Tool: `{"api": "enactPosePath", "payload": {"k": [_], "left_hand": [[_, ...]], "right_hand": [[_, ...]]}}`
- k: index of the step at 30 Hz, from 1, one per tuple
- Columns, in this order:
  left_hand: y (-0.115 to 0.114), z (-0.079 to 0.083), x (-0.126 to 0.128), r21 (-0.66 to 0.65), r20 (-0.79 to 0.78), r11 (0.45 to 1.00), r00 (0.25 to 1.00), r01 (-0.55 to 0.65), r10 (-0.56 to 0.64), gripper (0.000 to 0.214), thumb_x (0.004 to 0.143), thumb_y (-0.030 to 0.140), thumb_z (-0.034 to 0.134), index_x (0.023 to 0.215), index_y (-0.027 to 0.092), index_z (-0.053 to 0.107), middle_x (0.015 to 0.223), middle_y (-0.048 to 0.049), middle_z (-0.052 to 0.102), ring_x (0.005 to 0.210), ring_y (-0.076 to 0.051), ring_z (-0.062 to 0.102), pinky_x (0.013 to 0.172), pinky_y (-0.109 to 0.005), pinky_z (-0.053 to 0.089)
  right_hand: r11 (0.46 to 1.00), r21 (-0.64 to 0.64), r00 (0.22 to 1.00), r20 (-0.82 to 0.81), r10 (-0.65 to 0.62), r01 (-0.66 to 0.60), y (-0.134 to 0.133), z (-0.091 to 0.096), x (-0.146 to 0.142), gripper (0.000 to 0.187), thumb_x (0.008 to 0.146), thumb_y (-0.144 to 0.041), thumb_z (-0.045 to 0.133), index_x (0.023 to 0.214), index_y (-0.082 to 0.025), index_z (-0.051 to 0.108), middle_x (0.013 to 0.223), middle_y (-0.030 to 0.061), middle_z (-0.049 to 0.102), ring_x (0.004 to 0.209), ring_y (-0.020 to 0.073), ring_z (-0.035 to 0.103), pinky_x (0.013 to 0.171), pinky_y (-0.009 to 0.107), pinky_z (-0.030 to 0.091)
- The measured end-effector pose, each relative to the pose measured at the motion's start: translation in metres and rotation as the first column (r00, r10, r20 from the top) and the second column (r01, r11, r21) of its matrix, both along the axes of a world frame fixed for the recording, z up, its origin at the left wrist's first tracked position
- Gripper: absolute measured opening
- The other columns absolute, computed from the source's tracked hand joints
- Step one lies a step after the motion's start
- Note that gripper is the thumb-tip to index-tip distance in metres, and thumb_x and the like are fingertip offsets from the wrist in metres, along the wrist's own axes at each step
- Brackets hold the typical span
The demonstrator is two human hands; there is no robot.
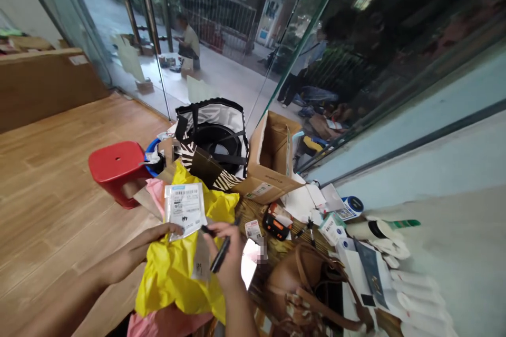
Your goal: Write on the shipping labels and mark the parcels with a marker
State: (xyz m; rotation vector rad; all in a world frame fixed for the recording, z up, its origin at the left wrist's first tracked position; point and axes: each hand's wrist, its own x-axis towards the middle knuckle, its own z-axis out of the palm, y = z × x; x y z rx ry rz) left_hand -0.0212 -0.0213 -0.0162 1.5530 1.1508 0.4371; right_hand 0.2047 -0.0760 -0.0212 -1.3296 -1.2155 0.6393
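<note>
Over the yellow plastic (169, 279) lay a labelled white packet (185, 205), its lower edge pinched by the left hand's (147, 242) fingers. At the plastic's right side, the right hand's (234, 260) fingers gripped a black marker (221, 254).

At the surface's (246, 210) left edge, the left hand (158, 234) holds a labelled packet (184, 204) over a yellow bag (169, 274); the right hand (232, 253) grips a black marker (220, 255). A cardboard box (259, 172) stands at the far edge, a brown handbag (290, 274) nearer.
</note>
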Motion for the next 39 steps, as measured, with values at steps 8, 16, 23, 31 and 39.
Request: {"api": "enactPosePath", "payload": {"k": [8, 16, 23, 31, 39], "left_hand": [[0.008, 0.01, 0.022, -0.059, 0.299, 0.998, 0.954, 0.003, 0.015, 0.049, 0.086, 0.05, 0.037, 0.106, 0.018, 0.068, 0.11, -0.0098, 0.069, 0.106, -0.03, 0.06, 0.099, -0.043, 0.045], [0.011, 0.004, 0.032, 0.144, 0.012, 0.989, 0.999, 0.038, -0.041, 0.045, 0.093, 0.055, 0.03, 0.082, 0.02, 0.057, 0.079, -0.005, 0.064, 0.076, -0.021, 0.059, 0.074, -0.031, 0.046], [0.005, 0.0, 0.032, 0.171, 0.051, 0.985, 0.999, -0.019, 0.01, 0.043, 0.095, 0.054, 0.027, 0.078, 0.022, 0.05, 0.074, -0.0023, 0.057, 0.072, -0.019, 0.055, 0.071, -0.029, 0.044], [0.007, -0.001, 0.031, 0.16, 0.051, 0.983, 0.993, 0.094, -0.103, 0.043, 0.095, 0.054, 0.029, 0.079, 0.021, 0.051, 0.073, -0.0009, 0.057, 0.069, -0.018, 0.054, 0.069, -0.028, 0.042], [0.007, -0.003, 0.032, 0.172, 0.015, 0.979, 0.993, 0.11, -0.114, 0.045, 0.092, 0.057, 0.031, 0.075, 0.022, 0.051, 0.07, -0.0017, 0.059, 0.069, -0.019, 0.057, 0.067, -0.028, 0.045]], "right_hand": [[0.931, -0.164, 0.945, -0.082, 0.317, -0.326, 0.031, 0.025, -0.039, 0.011, 0.082, -0.021, 0.066, 0.08, -0.023, 0.056, 0.092, 0.0043, 0.074, 0.078, 0.0169, 0.067, 0.075, 0.03, 0.051], [0.961, -0.12, 0.967, -0.085, 0.24, -0.249, 0.026, 0.034, -0.03, 0.026, 0.087, -0.031, 0.053, 0.108, -0.021, 0.063, 0.098, 0.0066, 0.071, 0.089, 0.0203, 0.066, 0.082, 0.032, 0.051], [0.951, -0.274, 0.853, -0.521, -0.022, -0.143, 0.018, 0.018, -0.027, 0.017, 0.08, -0.036, 0.053, 0.075, -0.021, 0.055, 0.048, -0.005, 0.052, 0.043, 0.0097, 0.043, 0.045, 0.02, 0.034], [0.818, -0.413, 0.746, -0.665, 0.029, -0.401, 0.027, 0.015, -0.018, 0.04, 0.065, -0.049, 0.076, 0.071, -0.02, 0.049, 0.048, -0.0067, 0.056, 0.038, 0.0047, 0.041, 0.038, 0.015, 0.026], [0.856, -0.383, 0.705, -0.708, -0.032, -0.346, 0.022, 0.007, -0.022, 0.049, 0.052, -0.054, 0.084, 0.066, -0.019, 0.053, 0.047, -0.006, 0.059, 0.039, 0.0075, 0.048, 0.043, 0.02, 0.04]]}}
